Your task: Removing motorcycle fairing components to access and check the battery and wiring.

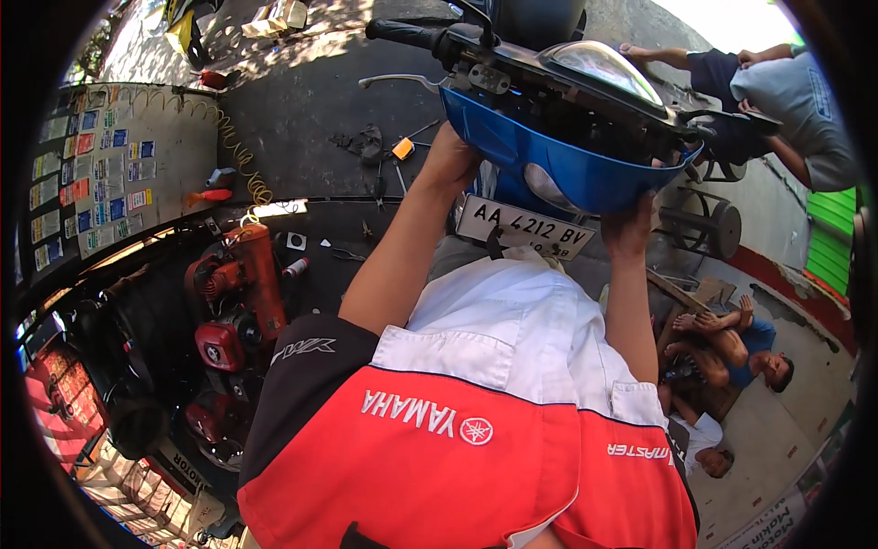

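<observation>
A blue front cover (558, 165) of a motorcycle hangs under the headlamp (604, 69) and the handlebar. My left hand (448, 160) grips the cover's left edge, its fingers hidden behind the panel. At the lower right edge my right hand (628, 229) holds the cover from beneath. A white number plate (524, 226) sits just below the cover, between my forearms. The black handlebar grip (402, 34) and a silver brake lever (393, 80) stick out to the left above my left hand. My red and white shirt fills the lower middle of the view.
A red compressor (242, 284) stands at the left with a yellow coiled hose (233, 146). Beside it is a sticker-covered board (91, 174). Tools (380, 146) lie on the dark floor. A metal stand (700, 220) and seated people (732, 343) are at the right; another person (786, 91) is at the top right.
</observation>
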`<state>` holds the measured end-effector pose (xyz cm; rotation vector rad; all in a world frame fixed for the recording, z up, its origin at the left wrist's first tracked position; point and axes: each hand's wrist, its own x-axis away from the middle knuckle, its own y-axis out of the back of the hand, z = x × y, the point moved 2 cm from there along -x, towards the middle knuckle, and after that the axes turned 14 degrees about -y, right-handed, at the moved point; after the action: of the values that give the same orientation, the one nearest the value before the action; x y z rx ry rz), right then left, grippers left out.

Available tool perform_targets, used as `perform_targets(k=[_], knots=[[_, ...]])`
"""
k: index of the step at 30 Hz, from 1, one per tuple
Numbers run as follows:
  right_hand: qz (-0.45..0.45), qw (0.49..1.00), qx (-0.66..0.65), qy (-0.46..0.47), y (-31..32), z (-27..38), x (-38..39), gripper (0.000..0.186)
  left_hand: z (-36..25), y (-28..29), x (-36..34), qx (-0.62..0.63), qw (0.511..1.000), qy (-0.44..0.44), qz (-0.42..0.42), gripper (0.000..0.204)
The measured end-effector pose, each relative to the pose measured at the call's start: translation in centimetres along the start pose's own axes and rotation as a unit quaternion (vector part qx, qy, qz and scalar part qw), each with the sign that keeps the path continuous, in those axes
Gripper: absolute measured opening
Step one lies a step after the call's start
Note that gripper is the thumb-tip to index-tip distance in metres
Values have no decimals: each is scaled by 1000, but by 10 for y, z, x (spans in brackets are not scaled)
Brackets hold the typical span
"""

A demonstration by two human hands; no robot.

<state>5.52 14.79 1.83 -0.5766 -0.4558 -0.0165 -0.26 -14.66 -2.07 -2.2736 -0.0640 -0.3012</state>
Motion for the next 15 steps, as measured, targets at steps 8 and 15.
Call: perform_targets(k=[8, 15], knots=[[-35, 999, -8, -4, -1, 6, -1, 81, 11, -9, 6, 4, 995, -92, -23, 32], [-56, 998, -21, -22, 10, 8, 1, 79, 24, -6, 15, -1, 992, -82, -96, 25]])
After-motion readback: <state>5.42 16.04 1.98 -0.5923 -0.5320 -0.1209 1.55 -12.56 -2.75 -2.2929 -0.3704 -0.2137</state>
